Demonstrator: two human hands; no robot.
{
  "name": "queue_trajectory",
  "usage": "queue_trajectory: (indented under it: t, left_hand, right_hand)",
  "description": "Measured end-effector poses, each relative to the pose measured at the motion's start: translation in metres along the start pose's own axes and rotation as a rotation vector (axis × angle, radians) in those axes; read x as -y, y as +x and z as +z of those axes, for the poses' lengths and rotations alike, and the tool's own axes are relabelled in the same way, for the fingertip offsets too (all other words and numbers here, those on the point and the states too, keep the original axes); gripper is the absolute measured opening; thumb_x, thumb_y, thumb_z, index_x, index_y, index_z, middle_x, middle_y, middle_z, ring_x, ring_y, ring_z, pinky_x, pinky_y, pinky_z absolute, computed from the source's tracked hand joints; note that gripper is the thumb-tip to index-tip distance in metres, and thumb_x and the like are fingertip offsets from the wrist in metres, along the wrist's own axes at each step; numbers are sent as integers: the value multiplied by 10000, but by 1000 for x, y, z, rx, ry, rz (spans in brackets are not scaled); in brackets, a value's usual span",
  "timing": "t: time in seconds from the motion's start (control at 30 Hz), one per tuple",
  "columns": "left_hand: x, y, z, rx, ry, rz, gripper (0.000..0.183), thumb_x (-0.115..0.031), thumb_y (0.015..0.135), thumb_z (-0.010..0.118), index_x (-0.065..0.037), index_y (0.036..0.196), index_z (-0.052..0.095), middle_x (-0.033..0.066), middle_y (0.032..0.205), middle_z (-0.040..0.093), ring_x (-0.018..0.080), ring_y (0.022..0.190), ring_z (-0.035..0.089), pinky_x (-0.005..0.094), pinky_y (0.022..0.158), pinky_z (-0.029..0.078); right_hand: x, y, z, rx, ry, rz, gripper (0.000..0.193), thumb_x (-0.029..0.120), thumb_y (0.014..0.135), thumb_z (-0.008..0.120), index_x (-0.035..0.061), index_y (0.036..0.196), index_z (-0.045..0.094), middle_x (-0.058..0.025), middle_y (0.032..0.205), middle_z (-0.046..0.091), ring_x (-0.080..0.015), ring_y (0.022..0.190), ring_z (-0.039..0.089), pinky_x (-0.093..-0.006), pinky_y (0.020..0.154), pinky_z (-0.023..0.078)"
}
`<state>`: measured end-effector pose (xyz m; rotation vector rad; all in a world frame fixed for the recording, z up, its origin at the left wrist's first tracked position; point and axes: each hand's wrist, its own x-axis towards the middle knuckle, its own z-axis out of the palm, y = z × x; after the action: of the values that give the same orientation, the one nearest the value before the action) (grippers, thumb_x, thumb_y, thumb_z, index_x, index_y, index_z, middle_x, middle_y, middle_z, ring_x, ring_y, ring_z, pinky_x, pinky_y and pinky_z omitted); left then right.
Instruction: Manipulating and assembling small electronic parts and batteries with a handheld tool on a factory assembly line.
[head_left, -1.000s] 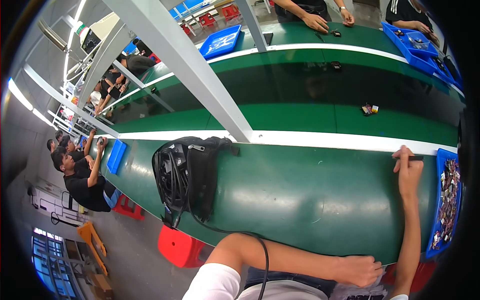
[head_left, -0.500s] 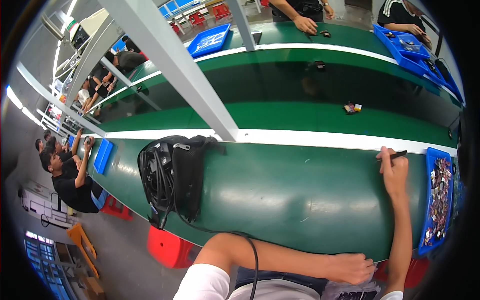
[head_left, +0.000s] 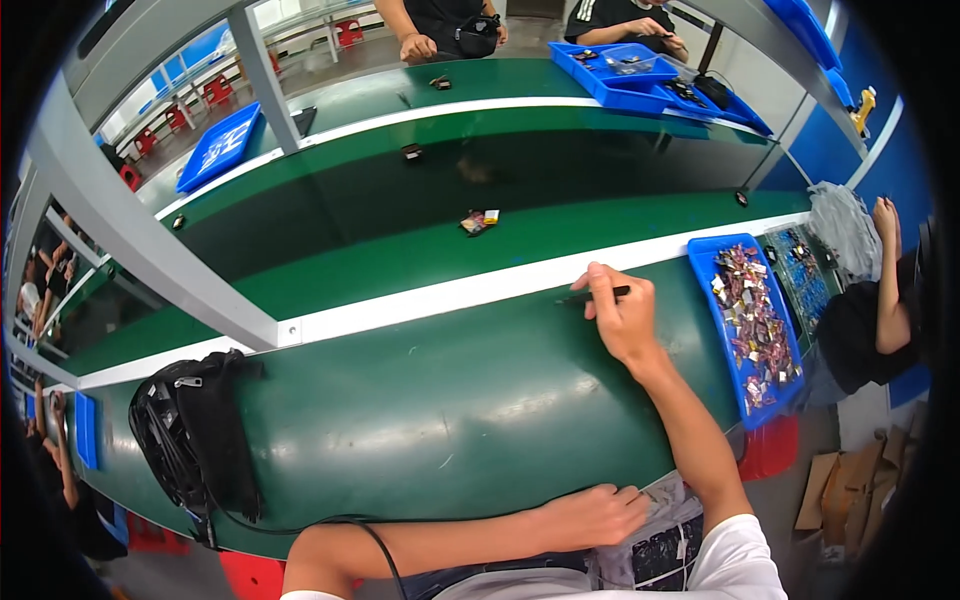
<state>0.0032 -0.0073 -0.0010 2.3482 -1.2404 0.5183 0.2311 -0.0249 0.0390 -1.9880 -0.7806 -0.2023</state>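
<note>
My right hand (head_left: 622,318) is above the far part of the green workbench (head_left: 480,420), closed round a slim black pen-like tool (head_left: 608,294). The tool lies nearly level, its thin end pointing left beside the white rail. My left forearm lies along the bench's near edge. At its end my left hand (head_left: 598,516) is curled closed, palm side hidden, so whatever it may hold does not show. Clear plastic (head_left: 668,506) lies over my lap beside it. To the right of my right hand, a blue tray (head_left: 748,408) holds many small parts with coloured wires.
A black bag (head_left: 222,440) with cables stands at the left; a cable runs from it across my left arm. Beyond the white rail (head_left: 430,311), small parts (head_left: 480,221) lie on a green belt. A grey post (head_left: 150,230) rises at left. Co-workers sit opposite and at right.
The view has swung right, so the bag and tray appear further left. My right hand still grips the black tool, its thin end now showing. My left hand stays at the near edge.
</note>
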Motion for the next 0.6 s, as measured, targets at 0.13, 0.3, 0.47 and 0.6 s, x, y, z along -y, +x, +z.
queue_trajectory:
  t: [0.13, 0.3, 0.47, 0.6]
  left_hand:
    - [1, 3, 0, 31, -1, 3, 125, -167, 831, 642, -66, 844, 569, 35, 889, 544, 156, 851, 588, 269, 612, 446]
    - [1, 4, -2, 34, -14, -2, 121, -162, 837, 636, -66, 832, 563, 34, 881, 542, 154, 844, 587, 275, 613, 450]
    - [0, 3, -4, 28, 4, -15, 120, -161, 840, 635, -68, 826, 560, 32, 877, 542, 147, 837, 583, 272, 614, 448]
    - [1, 4, -4, 31, 6, -2, 122, -164, 841, 635, -66, 830, 564, 32, 878, 543, 144, 836, 584, 269, 616, 449]
  right_hand:
    - [-7, 1, -5, -38, 101, -22, 453, 310, 1111, 539, 12, 874, 785, -49, 519, 578, -112, 495, 571, -299, 509, 446]
    - [-1, 0, -5, -145, 191, -143, 424, 260, 1102, 552, -4, 860, 779, -48, 525, 580, -104, 492, 555, -286, 505, 434]
    - [5, 0, -3, -143, 167, -129, 384, 228, 1062, 620, 0, 787, 761, -54, 510, 556, -110, 469, 517, -291, 495, 407]
    - [-3, -1, -4, -89, 113, -52, 387, 251, 1034, 662, 4, 747, 740, -62, 505, 542, -145, 450, 467, -324, 493, 393]
